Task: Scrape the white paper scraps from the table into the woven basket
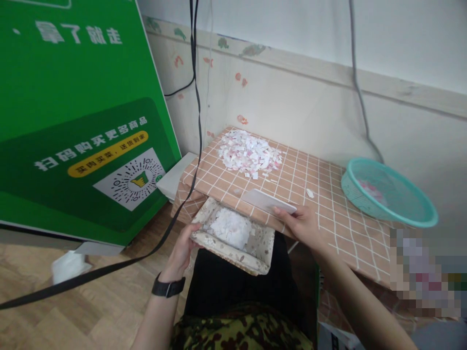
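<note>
I have the left hand (185,243) pinching a beige patterned rectangular tray (230,254), the right hand (302,225) a flat white card (268,200).

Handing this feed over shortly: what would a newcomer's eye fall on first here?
Probably the big green panel, filling the upper left. Next, the heap of white and pink scraps on the checked cloth, then the patterned tray of white bits in the left hand, by the cloth's near edge.
</note>
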Tool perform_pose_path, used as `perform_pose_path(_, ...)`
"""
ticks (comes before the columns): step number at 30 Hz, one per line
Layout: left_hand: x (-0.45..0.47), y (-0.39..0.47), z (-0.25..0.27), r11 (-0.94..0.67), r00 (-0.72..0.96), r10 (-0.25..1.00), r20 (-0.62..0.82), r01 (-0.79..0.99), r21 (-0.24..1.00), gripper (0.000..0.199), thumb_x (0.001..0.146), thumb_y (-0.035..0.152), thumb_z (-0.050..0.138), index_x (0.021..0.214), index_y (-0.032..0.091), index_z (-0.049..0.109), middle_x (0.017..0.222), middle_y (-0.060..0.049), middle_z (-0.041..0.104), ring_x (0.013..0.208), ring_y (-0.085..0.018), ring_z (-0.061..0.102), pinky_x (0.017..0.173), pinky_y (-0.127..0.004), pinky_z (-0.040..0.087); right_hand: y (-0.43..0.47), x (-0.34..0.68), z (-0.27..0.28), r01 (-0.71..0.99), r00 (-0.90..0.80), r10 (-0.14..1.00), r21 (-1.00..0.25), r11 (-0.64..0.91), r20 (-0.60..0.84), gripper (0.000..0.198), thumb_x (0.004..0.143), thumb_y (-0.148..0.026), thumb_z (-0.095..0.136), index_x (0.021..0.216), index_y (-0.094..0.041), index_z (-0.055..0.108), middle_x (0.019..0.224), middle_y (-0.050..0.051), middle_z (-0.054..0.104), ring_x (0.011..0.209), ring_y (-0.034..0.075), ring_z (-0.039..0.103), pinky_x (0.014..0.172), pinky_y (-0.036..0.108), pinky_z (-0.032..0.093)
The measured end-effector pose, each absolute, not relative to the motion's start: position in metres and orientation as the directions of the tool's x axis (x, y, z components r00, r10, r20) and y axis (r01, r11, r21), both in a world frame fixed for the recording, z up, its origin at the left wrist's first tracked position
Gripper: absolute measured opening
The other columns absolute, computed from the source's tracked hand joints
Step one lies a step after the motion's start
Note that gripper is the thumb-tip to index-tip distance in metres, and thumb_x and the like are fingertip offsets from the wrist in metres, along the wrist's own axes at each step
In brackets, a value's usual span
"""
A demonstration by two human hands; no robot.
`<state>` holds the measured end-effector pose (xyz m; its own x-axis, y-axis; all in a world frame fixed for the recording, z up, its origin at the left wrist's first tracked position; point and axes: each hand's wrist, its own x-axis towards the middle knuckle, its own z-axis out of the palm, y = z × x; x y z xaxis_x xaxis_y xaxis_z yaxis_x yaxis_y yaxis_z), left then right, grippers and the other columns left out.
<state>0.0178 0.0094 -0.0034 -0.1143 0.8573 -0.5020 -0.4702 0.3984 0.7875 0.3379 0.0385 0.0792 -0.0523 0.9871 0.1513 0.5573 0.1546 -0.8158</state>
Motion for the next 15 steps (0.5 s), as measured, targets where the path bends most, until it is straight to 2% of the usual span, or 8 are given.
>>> perform_pose_path(4, 0.017, 0.010, -0.001, 0.416, -0.106, 0.860, -0.499, -0.420, 0.806, 0.032, 0.068, 0.041, 0.073, 0.086, 0.014, 0.075, 0.074, -0.006, 0.075, 0.068, -0.025, 0.066, 0.057, -0.032, 0.050, 0.051, 0.335, 0.073, 0.522, 0.067, 0.984, -0.847, 0.105, 0.163, 0.042, 0.085, -0.055, 0.065, 0.069, -0.016, 0.069, 0.062, 0.000, 0.058, 0.057, 0.013, 0.049, 0.052, 0.026, 0.038)
perform_pose_path(6, 0.017, 0.010, -0.001, 0.417, -0.090, 0.863, -0.497, -0.426, 0.803, 0.034, 0.068, 0.041, 0.072, 0.089, 0.014, 0.076, 0.077, -0.006, 0.076, 0.069, -0.026, 0.066, 0.057, -0.033, 0.049, 0.055, 0.334, 0.071, 0.522, 0.085, 0.983, -0.848, 0.097, 0.165, 0.044, 0.084, -0.055, 0.066, 0.064, -0.016, 0.065, 0.058, -0.001, 0.054, 0.055, 0.012, 0.046, 0.051, 0.026, 0.035)
perform_pose_path(9, 0.016, 0.009, -0.003, 0.400, -0.104, 0.868, -0.486, -0.436, 0.806, 0.030, 0.069, 0.040, 0.073, 0.084, 0.014, 0.075, 0.072, -0.006, 0.074, 0.066, -0.025, 0.064, 0.057, -0.033, 0.047, 0.058, 0.334, 0.071, 0.532, 0.111, 0.977, -0.841, 0.098, 0.184, 0.047, 0.082, -0.057, 0.067, 0.058, -0.017, 0.059, 0.054, -0.002, 0.049, 0.051, 0.011, 0.042, 0.048, 0.025, 0.031)
perform_pose_path(15, 0.014, 0.009, -0.010, 0.402, -0.110, 0.865, -0.489, -0.430, 0.808, 0.027, 0.068, 0.040, 0.073, 0.079, 0.015, 0.075, 0.069, -0.005, 0.073, 0.065, -0.025, 0.064, 0.058, -0.034, 0.045, 0.065, 0.334, 0.076, 0.585, 0.158, 0.964, -0.807, 0.084, 0.216, 0.050, 0.081, -0.058, 0.067, 0.054, -0.018, 0.058, 0.052, -0.001, 0.052, 0.049, 0.012, 0.044, 0.046, 0.026, 0.032)
